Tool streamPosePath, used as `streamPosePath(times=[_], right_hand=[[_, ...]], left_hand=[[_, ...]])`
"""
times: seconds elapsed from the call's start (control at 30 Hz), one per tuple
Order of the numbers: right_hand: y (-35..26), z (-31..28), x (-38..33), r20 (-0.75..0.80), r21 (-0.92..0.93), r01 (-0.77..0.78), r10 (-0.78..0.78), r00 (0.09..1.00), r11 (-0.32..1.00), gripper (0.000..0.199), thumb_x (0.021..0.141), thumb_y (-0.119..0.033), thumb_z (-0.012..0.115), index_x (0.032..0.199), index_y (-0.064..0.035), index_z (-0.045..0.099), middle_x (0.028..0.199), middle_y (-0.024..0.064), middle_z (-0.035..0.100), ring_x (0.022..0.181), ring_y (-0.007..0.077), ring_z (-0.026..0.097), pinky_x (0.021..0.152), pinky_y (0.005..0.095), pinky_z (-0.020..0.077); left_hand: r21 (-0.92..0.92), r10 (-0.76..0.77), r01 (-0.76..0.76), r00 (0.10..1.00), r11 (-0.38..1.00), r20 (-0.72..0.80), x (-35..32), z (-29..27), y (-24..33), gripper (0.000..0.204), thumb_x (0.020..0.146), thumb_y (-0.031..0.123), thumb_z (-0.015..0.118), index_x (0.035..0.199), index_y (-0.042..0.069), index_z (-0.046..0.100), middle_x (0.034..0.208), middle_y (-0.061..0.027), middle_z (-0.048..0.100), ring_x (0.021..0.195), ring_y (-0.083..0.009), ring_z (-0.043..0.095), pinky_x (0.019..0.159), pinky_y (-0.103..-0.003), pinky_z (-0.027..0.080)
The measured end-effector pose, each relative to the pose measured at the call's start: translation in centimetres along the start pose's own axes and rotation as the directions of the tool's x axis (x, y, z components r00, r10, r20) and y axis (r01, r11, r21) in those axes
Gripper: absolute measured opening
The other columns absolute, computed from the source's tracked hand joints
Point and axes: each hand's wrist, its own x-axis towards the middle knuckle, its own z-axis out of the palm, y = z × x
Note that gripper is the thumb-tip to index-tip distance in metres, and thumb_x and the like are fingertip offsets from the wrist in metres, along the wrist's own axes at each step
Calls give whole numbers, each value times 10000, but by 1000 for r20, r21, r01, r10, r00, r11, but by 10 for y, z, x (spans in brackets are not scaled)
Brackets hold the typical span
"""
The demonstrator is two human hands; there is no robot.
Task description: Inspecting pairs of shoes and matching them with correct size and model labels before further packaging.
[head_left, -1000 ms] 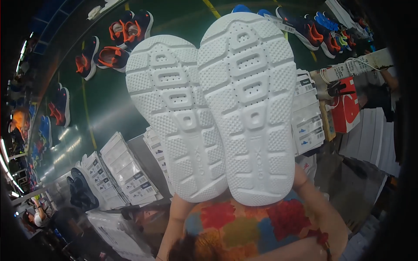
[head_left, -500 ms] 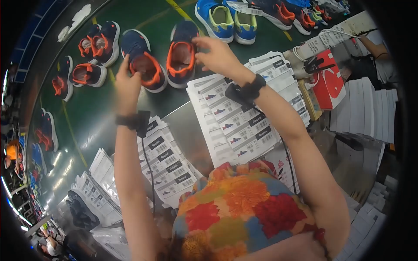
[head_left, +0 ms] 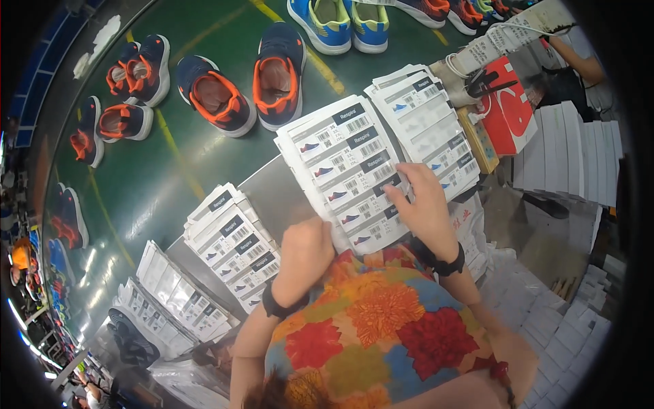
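My left hand point(head_left: 306, 255) is curled closed at the lower left edge of a stack of printed shoe-label sheets point(head_left: 344, 153). Its fingertips are hidden, so what it grips, if anything, does not show. The thumb and fingers of my right hand point(head_left: 429, 208) are apart and rest on the right side of the same stack. Beyond the stack, a navy sneaker with orange lining point(head_left: 214, 99) and its matching sneaker point(head_left: 279, 78) stand side by side on the green table point(head_left: 225, 160).
More label stacks point(head_left: 235, 242) lie to the left, and another point(head_left: 426, 129) to the right. Several navy-orange shoes point(head_left: 139, 75) stand far left, blue-green shoes point(head_left: 327, 27) at the back. A red box point(head_left: 507, 109) and white stacked sheets point(head_left: 552, 146) are on the right.
Both hands have left the navy-orange sneakers and come back toward my body, to the label stack. The sneakers stay standing on the table.
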Motion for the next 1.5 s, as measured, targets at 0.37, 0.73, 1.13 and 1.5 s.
streamPosePath(times=[0.37,0.73,1.13,1.5], right_hand=[[-53,60,-2,28,-138,445,-445,895,885,364,775,-185,698,1050,30,595,1212,221,534,1123,401,504,914,451,451],[-52,75,4,91,-390,479,-485,870,786,221,734,-93,627,883,65,665,1072,260,658,993,384,663,736,392,581],[-5,-55,16,-415,811,100,445,794,577,95,882,-18,604,861,62,651,829,66,656,695,85,574,594,243,477],[-115,-21,-3,-173,139,726,-706,687,673,265,685,-100,816,887,-18,667,1079,133,667,999,291,653,797,366,541]], left_hand=[[259,348,-317,934,912,-83,24,-29,1,690,643,110,744,1297,60,529,1426,-205,398,1126,-400,505,924,-456,467],[52,252,-249,966,967,-61,27,-24,-13,778,572,249,846,1273,68,559,1497,-160,354,1092,-387,537,941,-446,466],[326,158,-122,984,937,-86,22,-14,4,873,554,403,857,1297,71,540,1523,-162,297,1142,-424,455,897,-514,418],[-885,116,-21,993,465,37,-15,-67,5,772,943,602,440,1341,-58,474,1304,-171,567,1263,-276,489,1055,-383,370]])
